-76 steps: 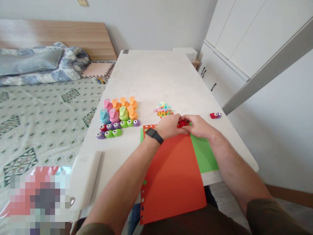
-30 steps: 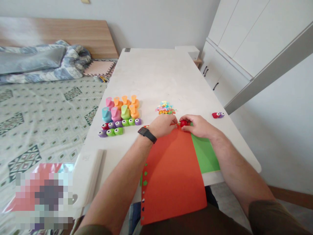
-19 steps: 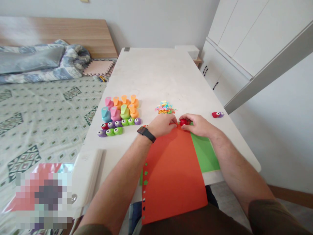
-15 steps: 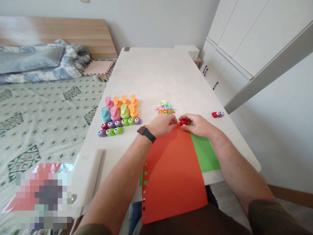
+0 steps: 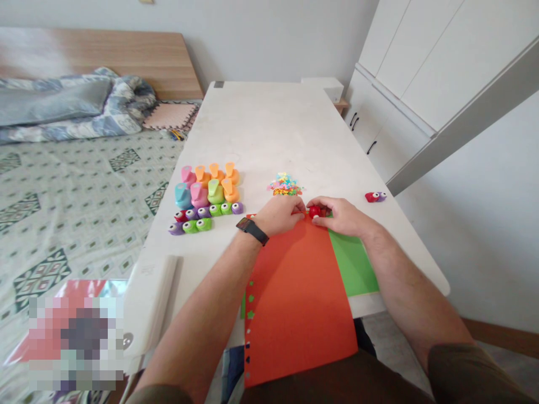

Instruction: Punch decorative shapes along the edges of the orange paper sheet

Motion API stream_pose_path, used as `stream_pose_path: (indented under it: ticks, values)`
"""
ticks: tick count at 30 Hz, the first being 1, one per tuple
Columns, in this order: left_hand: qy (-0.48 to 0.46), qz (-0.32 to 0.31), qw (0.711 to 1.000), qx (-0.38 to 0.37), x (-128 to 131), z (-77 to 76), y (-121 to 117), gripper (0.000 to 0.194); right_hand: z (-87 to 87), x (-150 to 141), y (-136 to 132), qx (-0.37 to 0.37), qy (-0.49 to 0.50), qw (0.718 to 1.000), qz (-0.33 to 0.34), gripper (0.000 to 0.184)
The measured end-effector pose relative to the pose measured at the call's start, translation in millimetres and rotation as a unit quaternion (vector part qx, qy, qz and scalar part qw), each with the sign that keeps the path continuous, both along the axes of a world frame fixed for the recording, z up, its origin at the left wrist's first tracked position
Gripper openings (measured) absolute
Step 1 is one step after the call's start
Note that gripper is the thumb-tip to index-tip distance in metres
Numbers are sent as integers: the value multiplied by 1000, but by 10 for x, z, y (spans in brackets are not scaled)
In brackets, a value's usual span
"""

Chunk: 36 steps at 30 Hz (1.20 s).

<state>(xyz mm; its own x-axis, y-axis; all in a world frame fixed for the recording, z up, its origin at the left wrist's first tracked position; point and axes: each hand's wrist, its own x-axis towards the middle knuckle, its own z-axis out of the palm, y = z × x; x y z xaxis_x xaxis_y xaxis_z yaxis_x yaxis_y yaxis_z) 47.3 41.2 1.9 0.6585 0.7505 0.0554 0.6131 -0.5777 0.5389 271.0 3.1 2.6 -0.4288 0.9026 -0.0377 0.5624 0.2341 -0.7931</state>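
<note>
An orange-red sheet of paper [image 5: 301, 297] lies over a green sheet [image 5: 356, 264] and hangs past the table's near edge. Small shapes are punched along its left side. My left hand [image 5: 281, 214], with a dark watch on the wrist, pinches the paper's far edge. In the fingers of my right hand [image 5: 343, 216] is a small red craft punch [image 5: 314, 212], set at the far edge near the right corner. Just beyond my left hand lies a heap of colourful punched paper pieces [image 5: 284, 184].
Several larger lever craft punches [image 5: 215, 192] and several small ones [image 5: 204, 224] stand in rows at the left. Two small punches [image 5: 374, 197] sit near the right edge. A long white device [image 5: 149, 303] lies at the near left. A bed [image 5: 92, 207] adjoins the table [image 5: 278, 123].
The red punch has tilted or shifted very slightly between my right fingers. Both hands and the paper stay nearly in place.
</note>
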Motion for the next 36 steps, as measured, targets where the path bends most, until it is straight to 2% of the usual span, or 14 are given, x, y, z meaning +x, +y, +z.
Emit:
stream_pose_path:
  ticks: [8, 13, 25, 36]
  values:
    - [0, -1, 1000, -10, -1, 35, -11, 19, -19, 9, -2, 3, 6, 1000, -6, 36]
    - [-2, 2, 1000, -16, -4, 39, -13, 20, -79, 13, 1, 1, 9, 1000, -29, 42]
    - [-12, -2, 1000, -15, -1, 39, -25, 18, -56, -45, -11, -19, 5, 999, -32, 30]
    - [-19, 2, 1000, -18, -5, 17, -27, 16, -34, -71, -13, 4, -18, 999, -39, 26]
